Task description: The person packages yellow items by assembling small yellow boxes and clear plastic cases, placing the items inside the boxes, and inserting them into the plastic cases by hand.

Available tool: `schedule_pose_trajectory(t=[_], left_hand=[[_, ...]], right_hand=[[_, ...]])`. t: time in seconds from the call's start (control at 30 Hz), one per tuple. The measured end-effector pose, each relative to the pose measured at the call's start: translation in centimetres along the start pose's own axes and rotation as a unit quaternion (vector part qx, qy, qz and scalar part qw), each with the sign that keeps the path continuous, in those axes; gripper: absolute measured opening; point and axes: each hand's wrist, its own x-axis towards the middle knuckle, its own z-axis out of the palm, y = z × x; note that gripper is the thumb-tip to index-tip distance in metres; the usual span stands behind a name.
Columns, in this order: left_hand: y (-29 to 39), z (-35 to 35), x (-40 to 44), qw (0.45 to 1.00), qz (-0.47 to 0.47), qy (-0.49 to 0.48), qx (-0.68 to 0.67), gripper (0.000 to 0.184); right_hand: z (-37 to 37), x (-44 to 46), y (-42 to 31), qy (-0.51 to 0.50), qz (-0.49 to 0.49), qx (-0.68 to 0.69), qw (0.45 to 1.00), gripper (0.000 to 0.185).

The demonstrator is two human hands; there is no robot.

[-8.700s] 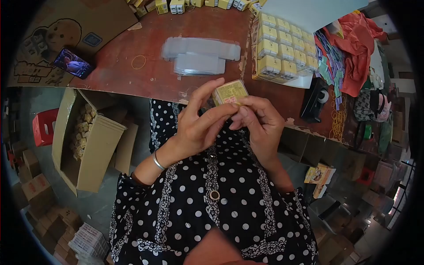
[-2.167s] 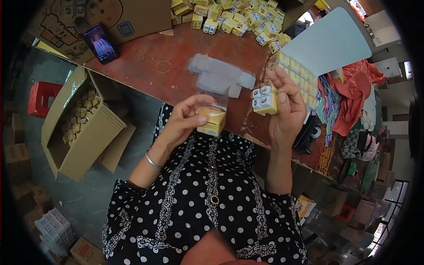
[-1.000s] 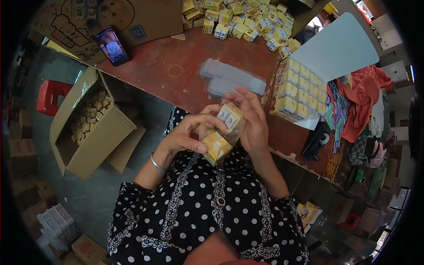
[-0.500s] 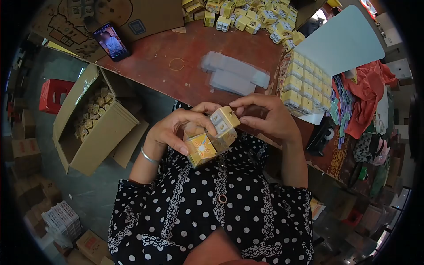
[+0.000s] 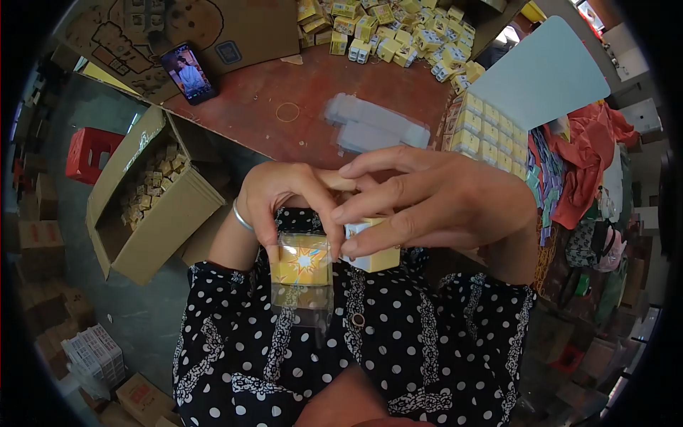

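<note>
got the wrapped yellow box (image 5: 302,263) close to the body, held up in front of the polka-dot top (image 5: 388,331), starburst face showing. its clear sleeve (image 5: 304,318) hangs loose below it, toward the wearer. l hand (image 5: 295,188) is clamped on that box, thumb on one edge, finger on the other. just right of it is a white-and-yellow box (image 5: 383,260), mostly hidden.

chg vs half a sec ago: r hand (image 5: 459,192) was up by the top of that 2nd box; now it's come across, fingers over its front, and the sleeve's loose part has swung down. reads to me as both hands busy at one spot, mid-handling. hands are tog, nearly touching; can't tell from here how firm the r grip is, thumb's hidden.

beyond them, the red-brown table (image 5: 245,89): flat clear sleeves (image 5: 380,127) mid-table, a thin ring (image 5: 287,103) (prob rubber band) to their left, phone (image 5: 188,73) propped on a cardboard box (image 5: 260,32) far left. loose pile of yellow boxes (image 5: 398,35) at the far side; neat block of boxes (image 5: 491,135) on the right, w/ pale board (image 5: 548,75) and red cloth (image 5: 594,153) past it.

room: open carton (image 5: 171,231) w/ small boxes inside, left, below table level; red stool (image 5: 89,153) further left, white crate (image 5: 96,352) near left.
</note>
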Motion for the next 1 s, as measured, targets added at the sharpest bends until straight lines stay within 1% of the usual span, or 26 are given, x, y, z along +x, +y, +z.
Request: schedule_pose_trajectory(t=[0.13, 0.2, 0.23, 0.3, 0.33, 0.4, 0.43, 0.5, 0.53, 0.63, 0.7, 0.83, 0.9, 0.93, 1.0], left_hand=[[-1.3, 0.0, -0.2, 0.999, 0.025, -0.017, -0.024, 0.064], [-2.3, 0.8, -0.7, 0.992, 0.034, 0.026, -0.117, 0.071], [-2.7, 1.4, -1.1, 0.992, 0.036, 0.027, -0.116, 0.071], [-3.7, 2.5, -2.0, 0.967, 0.035, 0.083, -0.240, 0.080], [-4.2, 2.6, -2.0, 0.966, 0.036, 0.083, -0.241, 0.080], [-5.3, 2.7, -1.6, 0.969, 0.064, 0.076, -0.228, 0.086], [-5.7, 2.9, -1.7, 0.968, 0.064, 0.075, -0.229, 0.086], [-6.5, 3.5, -1.9, 0.959, 0.103, 0.110, -0.241, 0.087], [-6.5, 3.4, -1.8, 0.959, 0.103, 0.111, -0.241, 0.087], [-6.5, 3.4, -1.7, 0.956, 0.095, 0.105, -0.257, 0.085], [-6.5, 3.5, -1.6, 0.951, 0.089, 0.123, -0.269, 0.086], [-6.5, 3.1, -2.2, 0.954, 0.063, 0.115, -0.270, 0.086], [-6.2, 3.2, -2.4, 0.948, 0.036, 0.165, -0.269, 0.083], [-5.9, 3.3, -2.2, 0.949, 0.038, 0.167, -0.266, 0.083], [-4.5, 3.9, -1.2, 0.904, 0.061, 0.260, -0.333, 0.078]], right_hand=[[-0.2, 0.5, -0.1, -0.014, -0.035, -0.015, 0.999, 0.031], [0.1, 0.3, 0.0, 0.007, -0.045, 0.007, 0.999, 0.032], [0.1, 0.1, 0.1, 0.005, -0.044, 0.007, 0.999, 0.032], [0.1, -0.6, 0.5, -0.035, -0.001, 0.059, 0.998, 0.036], [0.0, -0.7, 0.9, -0.035, 0.001, 0.059, 0.998, 0.036], [-0.3, -1.0, 2.1, -0.065, -0.018, 0.139, 0.988, 0.042], [-0.4, -1.0, 2.4, -0.063, -0.016, 0.139, 0.988, 0.042], [-0.3, -0.9, 2.9, -0.064, -0.044, 0.167, 0.983, 0.045], [-0.2, -0.9, 2.9, -0.064, -0.043, 0.167, 0.983, 0.045], [-0.1, -0.7, 3.2, -0.043, -0.056, 0.146, 0.987, 0.046], [0.0, -0.8, 3.5, -0.026, -0.069, 0.147, 0.986, 0.044], [0.4, -1.3, 3.3, -0.004, -0.046, 0.171, 0.984, 0.042], [1.2, -1.9, 3.0, 0.087, 0.005, 0.178, 0.980, 0.037], [1.2, -2.5, 3.1, 0.083, 0.004, 0.179, 0.980, 0.037], [0.8, -4.1, 3.1, 0.154, 0.018, 0.124, 0.980, 0.049]])
